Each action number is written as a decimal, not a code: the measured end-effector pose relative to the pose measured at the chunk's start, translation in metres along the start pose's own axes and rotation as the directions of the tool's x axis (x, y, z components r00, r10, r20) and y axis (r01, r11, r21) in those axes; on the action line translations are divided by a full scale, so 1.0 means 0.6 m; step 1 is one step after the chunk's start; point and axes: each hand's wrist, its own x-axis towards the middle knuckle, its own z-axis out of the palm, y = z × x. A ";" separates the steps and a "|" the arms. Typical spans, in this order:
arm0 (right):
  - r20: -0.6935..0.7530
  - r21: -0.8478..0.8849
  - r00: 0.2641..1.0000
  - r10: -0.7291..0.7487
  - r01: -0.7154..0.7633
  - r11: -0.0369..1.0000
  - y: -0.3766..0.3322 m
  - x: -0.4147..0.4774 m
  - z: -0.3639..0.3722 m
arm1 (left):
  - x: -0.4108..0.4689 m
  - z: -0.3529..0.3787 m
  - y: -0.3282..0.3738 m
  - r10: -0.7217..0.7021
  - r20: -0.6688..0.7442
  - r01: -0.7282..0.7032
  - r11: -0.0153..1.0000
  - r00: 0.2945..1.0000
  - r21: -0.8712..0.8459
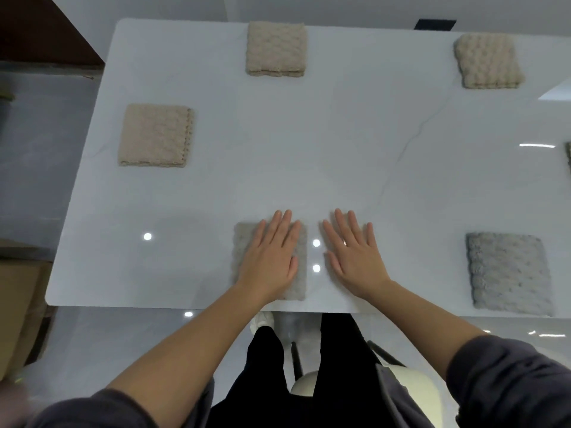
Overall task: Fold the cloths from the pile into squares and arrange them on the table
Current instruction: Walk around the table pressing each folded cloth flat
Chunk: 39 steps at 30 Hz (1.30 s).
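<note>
At 6 o'clock on the glossy white tabletop [309, 156], the left hand [270, 257] lies flat, fingers straight, pressing the folded cloth [244, 245]. The right hand [355, 257] rests flat just beside it, gripping nothing. Advised: press evenly and square the edges. Finished pieces are thick, nubbly terry: beige square [156, 135] at 10 o'clock, grey square [508, 273] at 4.

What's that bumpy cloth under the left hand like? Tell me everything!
The cloth is greyish-beige, bumpy and fluffy-looking, folded into a neat square. It lies flat on the white table, close to the near edge. The left hand rests flat on it with straight fingers, hiding its middle. The right hand lies on the bare table beside it, not touching it.
</note>
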 end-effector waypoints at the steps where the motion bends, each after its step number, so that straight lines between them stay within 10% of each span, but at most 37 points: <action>1: 0.043 -0.006 0.999 0.003 -0.003 1.000 0.022 0.000 -0.008 | 0.012 -0.001 0.016 -0.008 0.014 0.007 1.000 1.000 0.017; 13: 0.307 -0.199 0.946 -0.107 0.174 0.964 0.210 0.015 -0.063 | 0.134 0.006 0.191 -0.234 0.331 0.262 0.964 0.914 -0.040; 39: 0.342 -0.128 0.903 -0.261 0.320 0.939 0.259 0.029 -0.081 | 0.188 -0.015 0.231 -0.378 0.430 0.389 0.919 0.820 0.066</action>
